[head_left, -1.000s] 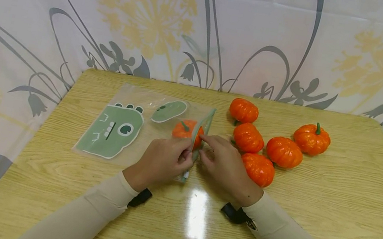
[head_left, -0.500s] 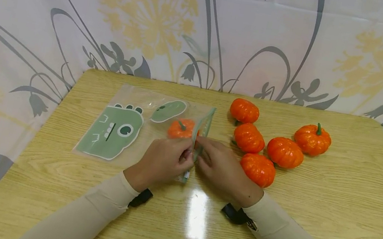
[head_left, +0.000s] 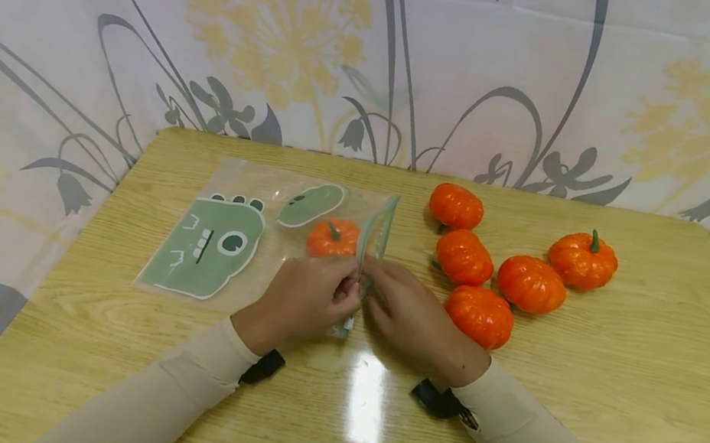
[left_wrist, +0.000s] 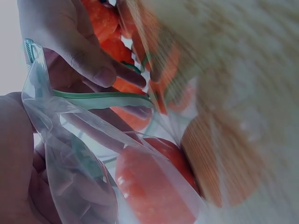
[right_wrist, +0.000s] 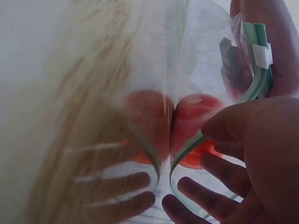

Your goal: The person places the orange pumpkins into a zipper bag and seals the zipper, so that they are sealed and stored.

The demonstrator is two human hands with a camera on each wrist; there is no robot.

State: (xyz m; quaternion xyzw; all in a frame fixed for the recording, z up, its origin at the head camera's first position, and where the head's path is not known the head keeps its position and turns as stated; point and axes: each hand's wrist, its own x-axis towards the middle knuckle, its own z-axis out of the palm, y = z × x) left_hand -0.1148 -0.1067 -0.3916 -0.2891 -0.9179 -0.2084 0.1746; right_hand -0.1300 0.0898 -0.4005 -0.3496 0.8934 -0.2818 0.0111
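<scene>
A clear zip bag [head_left: 205,244] with a green monster print lies flat, its green-edged mouth facing right. Inside it, just behind the opening, sits a small orange toy pumpkin [head_left: 327,240] with a green stem. My left hand [head_left: 305,291] grips the near part of the bag's rim, fingers curled round the plastic. At the mouth is my right hand [head_left: 413,312], its loosely extended fingers reaching into the opening. The right wrist view shows these fingers [right_wrist: 224,172] spread beside the pumpkin, holding nothing. A white slider [right_wrist: 262,56] sits on the zip strip near my left hand.
Several more orange pumpkins lie on the wooden table [head_left: 635,390] right of the bag. The nearest pumpkin [head_left: 479,316] is close beside my right hand; another pumpkin [head_left: 582,260] stands farthest right. A flowered cloth [head_left: 423,54] hangs behind the table.
The pumpkin in the bag has slid left, from the mouth to deeper inside. My right fingers followed it a little leftward into the opening. The left hand keeps its grip on the rim.
</scene>
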